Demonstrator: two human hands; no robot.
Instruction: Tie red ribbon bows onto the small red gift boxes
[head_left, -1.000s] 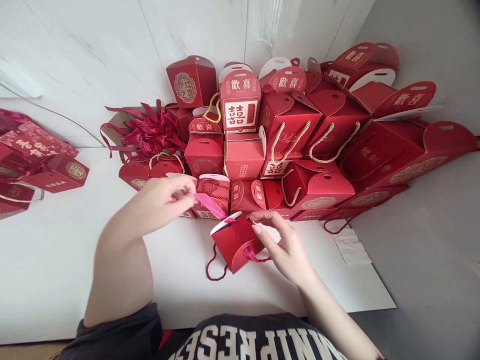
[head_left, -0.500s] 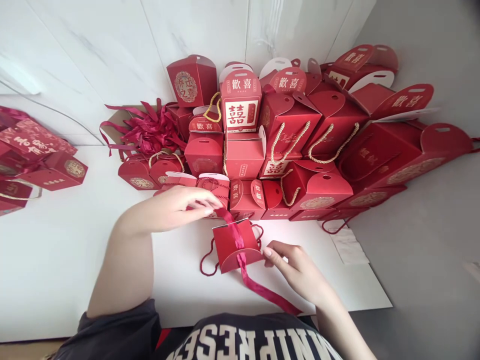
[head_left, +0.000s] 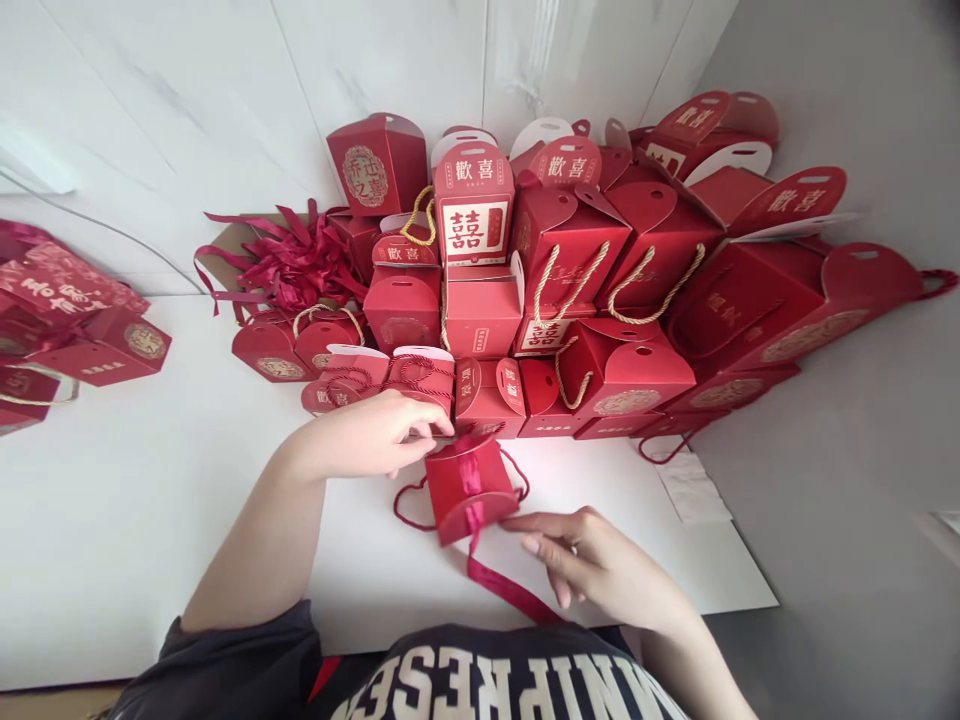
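A small red gift box point(head_left: 446, 490) with dark red cord handles lies on the white table in front of me. A magenta ribbon point(head_left: 510, 592) threads through slots in its two rounded flaps, and its long tail trails toward my body. My left hand point(head_left: 382, 432) is at the box's far left corner, its fingertips pinched on the ribbon's far end, which they partly hide. On the near right side, my right hand point(head_left: 592, 565) reaches its index finger to the near flap's edge. Its thumb and fingers are apart, gripping nothing.
Stacked red gift boxes point(head_left: 480, 310) line the back of the table, several with gold rope handles. A heap of magenta ribbons point(head_left: 300, 262) sits behind them at left. More red boxes point(head_left: 112, 345) stand far left. White paper point(head_left: 694, 487) lies by the grey right wall.
The box's flaps have drawn closer together and the ribbon's near tail has shortened. My right hand has moved down and left, its index finger now stretched to the flap.
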